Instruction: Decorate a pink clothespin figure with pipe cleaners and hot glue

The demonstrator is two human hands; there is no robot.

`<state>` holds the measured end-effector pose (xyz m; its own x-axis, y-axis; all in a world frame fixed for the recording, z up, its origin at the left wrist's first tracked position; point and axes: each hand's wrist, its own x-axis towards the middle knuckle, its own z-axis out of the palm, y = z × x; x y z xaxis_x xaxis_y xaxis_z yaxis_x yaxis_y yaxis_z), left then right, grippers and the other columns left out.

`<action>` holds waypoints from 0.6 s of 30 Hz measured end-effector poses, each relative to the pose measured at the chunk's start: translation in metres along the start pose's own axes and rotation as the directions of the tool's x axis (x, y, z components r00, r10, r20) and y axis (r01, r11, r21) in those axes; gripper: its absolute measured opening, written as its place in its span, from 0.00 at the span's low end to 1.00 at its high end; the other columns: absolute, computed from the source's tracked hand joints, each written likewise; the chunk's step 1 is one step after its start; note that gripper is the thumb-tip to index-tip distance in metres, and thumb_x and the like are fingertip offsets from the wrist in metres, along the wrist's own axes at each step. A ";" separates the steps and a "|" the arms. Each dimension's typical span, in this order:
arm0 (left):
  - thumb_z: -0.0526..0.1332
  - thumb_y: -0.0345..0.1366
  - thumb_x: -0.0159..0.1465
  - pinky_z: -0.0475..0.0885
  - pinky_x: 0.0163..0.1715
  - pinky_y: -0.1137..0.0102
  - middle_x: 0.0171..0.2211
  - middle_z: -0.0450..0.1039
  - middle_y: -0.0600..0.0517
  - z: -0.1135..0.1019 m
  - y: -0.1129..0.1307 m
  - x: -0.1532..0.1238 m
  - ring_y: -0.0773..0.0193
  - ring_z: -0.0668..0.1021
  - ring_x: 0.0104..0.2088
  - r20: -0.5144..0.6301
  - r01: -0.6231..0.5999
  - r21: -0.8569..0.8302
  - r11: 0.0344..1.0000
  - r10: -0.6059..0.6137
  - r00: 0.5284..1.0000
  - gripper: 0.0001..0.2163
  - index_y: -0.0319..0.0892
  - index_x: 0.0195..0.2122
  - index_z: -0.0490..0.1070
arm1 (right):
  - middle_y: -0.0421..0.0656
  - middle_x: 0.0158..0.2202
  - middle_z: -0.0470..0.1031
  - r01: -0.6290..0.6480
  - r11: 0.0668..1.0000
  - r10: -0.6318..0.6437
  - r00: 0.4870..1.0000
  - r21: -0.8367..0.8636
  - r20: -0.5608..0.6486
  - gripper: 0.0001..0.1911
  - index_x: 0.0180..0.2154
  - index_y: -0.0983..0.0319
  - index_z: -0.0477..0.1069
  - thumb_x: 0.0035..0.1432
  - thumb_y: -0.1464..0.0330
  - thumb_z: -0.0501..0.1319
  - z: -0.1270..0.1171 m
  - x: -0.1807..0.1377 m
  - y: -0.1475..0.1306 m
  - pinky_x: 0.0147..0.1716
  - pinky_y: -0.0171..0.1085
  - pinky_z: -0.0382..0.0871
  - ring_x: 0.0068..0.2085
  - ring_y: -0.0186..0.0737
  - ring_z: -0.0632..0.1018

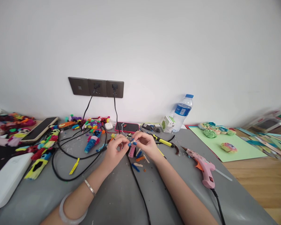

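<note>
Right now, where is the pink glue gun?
In the head view the pink glue gun lies on the grey mat, to the right of the right hand, between the yellow-handled tool and the green paper sheet.

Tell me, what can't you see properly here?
Head view only:
What the left hand and right hand pinch: too small, hidden between them.
The white box: cut off by the left edge.
The water bottle label: too small to read.
The glue gun cable: leaves the bottom edge.
</note>
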<state>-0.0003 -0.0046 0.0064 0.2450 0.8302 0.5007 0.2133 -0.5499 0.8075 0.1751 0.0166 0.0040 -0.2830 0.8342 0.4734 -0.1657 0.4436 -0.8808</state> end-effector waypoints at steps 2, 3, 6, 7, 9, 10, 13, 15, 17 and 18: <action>0.57 0.35 0.66 0.65 0.28 0.72 0.30 0.67 0.51 0.000 0.000 0.000 0.64 0.71 0.31 0.000 -0.001 -0.004 1.000 0.001 1.000 0.08 0.42 0.30 0.69 | 0.43 0.31 0.72 0.001 1.000 -0.001 1.000 0.005 0.002 0.11 0.30 0.59 0.73 0.56 0.59 0.67 0.000 0.000 0.000 0.36 0.40 0.67 0.35 0.41 0.72; 0.57 0.35 0.66 0.65 0.28 0.72 0.30 0.67 0.51 0.000 0.000 0.000 0.64 0.71 0.31 0.000 -0.002 -0.004 1.000 0.002 1.000 0.08 0.42 0.30 0.69 | 0.43 0.31 0.72 0.003 1.000 -0.003 1.000 0.011 0.001 0.11 0.30 0.59 0.73 0.56 0.59 0.67 0.000 0.000 0.000 0.36 0.40 0.67 0.34 0.40 0.72; 0.57 0.36 0.66 0.65 0.28 0.72 0.30 0.68 0.51 0.000 0.000 0.000 0.64 0.71 0.31 -0.011 -0.008 -0.004 1.000 0.008 1.000 0.08 0.42 0.30 0.69 | 0.43 0.32 0.72 0.006 1.000 -0.006 1.000 0.029 0.000 0.10 0.30 0.59 0.74 0.56 0.60 0.67 0.000 0.000 -0.001 0.35 0.39 0.66 0.34 0.40 0.72; 0.57 0.36 0.66 0.65 0.28 0.72 0.30 0.68 0.51 0.000 0.000 0.000 0.64 0.71 0.31 -0.017 -0.009 -0.006 1.000 0.008 1.000 0.08 0.42 0.30 0.69 | 0.43 0.32 0.72 0.004 0.999 -0.004 1.000 0.032 -0.002 0.10 0.31 0.59 0.74 0.56 0.60 0.67 0.000 0.001 -0.001 0.35 0.39 0.67 0.34 0.40 0.72; 0.57 0.35 0.66 0.65 0.28 0.72 0.30 0.67 0.51 0.000 -0.001 0.000 0.64 0.71 0.32 -0.027 -0.006 -0.012 1.000 0.005 1.000 0.08 0.42 0.30 0.69 | 0.43 0.32 0.72 -0.006 0.999 0.006 1.000 0.033 -0.007 0.10 0.32 0.59 0.75 0.56 0.60 0.67 -0.001 0.001 -0.001 0.35 0.39 0.67 0.34 0.40 0.72; 0.56 0.35 0.66 0.65 0.28 0.72 0.30 0.67 0.51 0.000 -0.001 -0.001 0.64 0.71 0.32 -0.030 0.000 -0.015 1.000 -0.001 1.000 0.08 0.42 0.30 0.69 | 0.43 0.32 0.72 -0.012 0.999 0.012 1.000 0.035 -0.009 0.10 0.32 0.59 0.75 0.56 0.60 0.67 -0.001 0.001 0.000 0.34 0.39 0.67 0.34 0.40 0.72; 0.56 0.35 0.65 0.65 0.28 0.72 0.30 0.68 0.51 0.000 0.000 -0.001 0.64 0.71 0.31 -0.038 0.017 -0.020 1.000 -0.018 0.999 0.07 0.42 0.30 0.69 | 0.43 0.32 0.72 -0.018 0.999 0.018 1.000 0.048 -0.008 0.10 0.32 0.59 0.74 0.57 0.59 0.67 -0.001 0.001 0.002 0.34 0.39 0.68 0.33 0.39 0.73; 0.57 0.35 0.65 0.65 0.27 0.72 0.30 0.68 0.51 -0.001 0.000 -0.001 0.64 0.71 0.31 -0.044 0.024 -0.022 0.999 -0.025 0.999 0.07 0.42 0.30 0.69 | 0.43 0.33 0.72 -0.014 0.999 0.014 1.000 0.040 -0.006 0.10 0.32 0.59 0.74 0.57 0.60 0.67 0.000 0.000 0.001 0.33 0.39 0.68 0.32 0.39 0.73; 0.57 0.36 0.65 0.66 0.27 0.72 0.31 0.68 0.50 -0.001 0.000 -0.001 0.64 0.72 0.31 -0.052 0.032 -0.027 0.999 -0.033 0.998 0.07 0.42 0.30 0.69 | 0.43 0.33 0.72 -0.019 1.000 0.019 1.000 0.007 -0.013 0.10 0.32 0.59 0.74 0.57 0.59 0.66 0.000 0.000 -0.001 0.33 0.39 0.69 0.32 0.39 0.73; 0.57 0.36 0.65 0.66 0.28 0.73 0.31 0.69 0.50 -0.001 -0.001 -0.001 0.64 0.72 0.32 -0.057 0.038 -0.031 0.999 -0.040 0.998 0.07 0.42 0.30 0.70 | 0.43 0.33 0.72 -0.025 0.999 0.025 0.999 -0.025 -0.024 0.10 0.32 0.59 0.73 0.57 0.59 0.65 -0.002 0.001 -0.003 0.33 0.39 0.69 0.33 0.39 0.73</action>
<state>-0.0020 -0.0046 0.0060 0.1820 0.8555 0.4848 0.1935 -0.5145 0.8354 0.1772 0.0167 0.0069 -0.2647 0.8523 0.4511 -0.1350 0.4304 -0.8925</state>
